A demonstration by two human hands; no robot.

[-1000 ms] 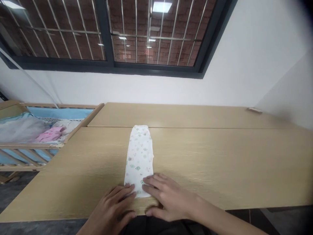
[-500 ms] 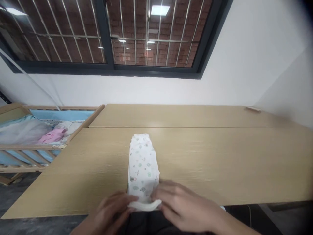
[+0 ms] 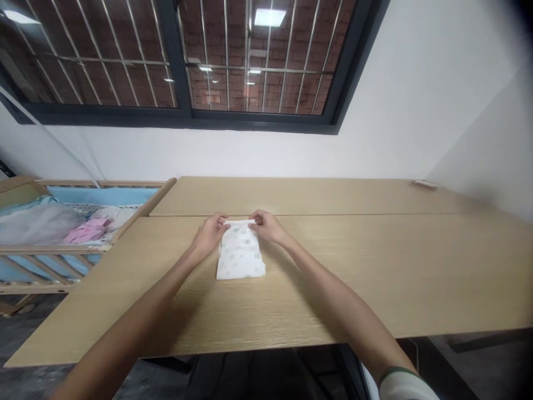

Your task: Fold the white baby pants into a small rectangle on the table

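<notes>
White baby pants with small green and grey prints lie folded into a short, flat piece on the wooden table. My left hand pinches the far left corner between thumb and fingers. At the far right corner, my right hand grips the cloth in the same way. The folded edge between the hands is close to the seam of the table, while the wider near edge rests flat on the wood.
The wooden tabletop stretches far to the right. On the left stands a wooden crib with blue lining and a pink cloth inside. A barred window is set in the wall behind. A small object lies at the back right.
Both hands have moved from the table's near edge to the far end, carrying the waistband end over. The pants were long and are now folded to about half that length.
</notes>
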